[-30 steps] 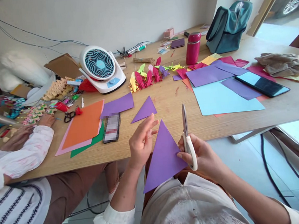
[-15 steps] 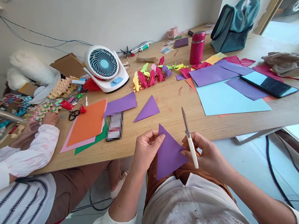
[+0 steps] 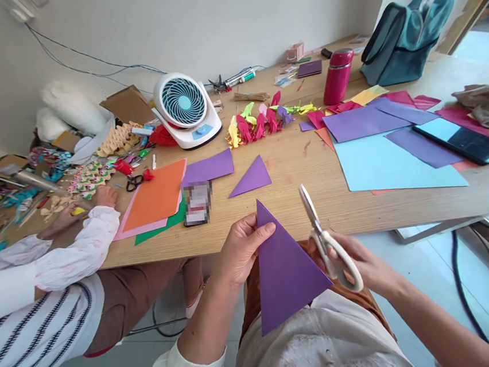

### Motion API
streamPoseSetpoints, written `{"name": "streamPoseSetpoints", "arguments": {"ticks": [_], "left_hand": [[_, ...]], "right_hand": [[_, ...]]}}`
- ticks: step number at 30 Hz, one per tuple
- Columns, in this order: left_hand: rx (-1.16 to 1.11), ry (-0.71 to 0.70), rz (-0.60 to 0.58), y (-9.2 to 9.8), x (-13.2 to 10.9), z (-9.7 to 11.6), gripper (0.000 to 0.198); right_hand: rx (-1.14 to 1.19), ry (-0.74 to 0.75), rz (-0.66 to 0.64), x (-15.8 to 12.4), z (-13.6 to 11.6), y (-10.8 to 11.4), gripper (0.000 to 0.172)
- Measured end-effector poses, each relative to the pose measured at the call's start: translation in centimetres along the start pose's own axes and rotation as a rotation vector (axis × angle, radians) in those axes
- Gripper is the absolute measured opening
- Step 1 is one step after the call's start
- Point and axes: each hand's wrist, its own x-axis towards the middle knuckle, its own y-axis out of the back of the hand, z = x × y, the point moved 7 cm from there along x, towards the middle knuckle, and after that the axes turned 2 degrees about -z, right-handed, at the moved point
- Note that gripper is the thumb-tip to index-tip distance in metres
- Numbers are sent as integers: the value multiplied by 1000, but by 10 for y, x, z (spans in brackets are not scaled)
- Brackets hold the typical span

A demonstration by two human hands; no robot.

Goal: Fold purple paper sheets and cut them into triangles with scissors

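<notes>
A purple paper triangle hangs over my lap, pinched near its upper tip between the thumb and fingers of my left hand. My right hand grips white-handled scissors just right of the paper, their blades pointing up and away from me and looking closed. The scissors' handles are beside the triangle's right corner. A smaller purple triangle lies on the table ahead, next to a purple sheet.
On the wooden table stand a fan, a red bottle and a teal bag. Colourful paper flowers, a light blue sheet and phones lie around. A person's sleeved arms are at left.
The scissors have turned so their handle loops show, and my right hand has moved right, off the paper. The triangle looks larger and nearer. The view has shifted left.
</notes>
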Motion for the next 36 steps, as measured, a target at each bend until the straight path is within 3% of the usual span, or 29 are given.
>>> {"name": "streamPoseSetpoints", "arguments": {"ticks": [4,8,22,36], "left_hand": [[33,8,-24,-10,3,-1,33],[121,0,-53,-15,8,-7,32],[368,71,-75,-16,16,-7,30],[447,61,-33,-19,14,0,29]], "right_hand": [[-87,-4,-106,-6,4,-18,51],[-43,-62,-122,-12,2,-27,45],[-84,-67,-65,-23,2,-28,42],[-46,-82,-30,-23,4,-28,43]]}}
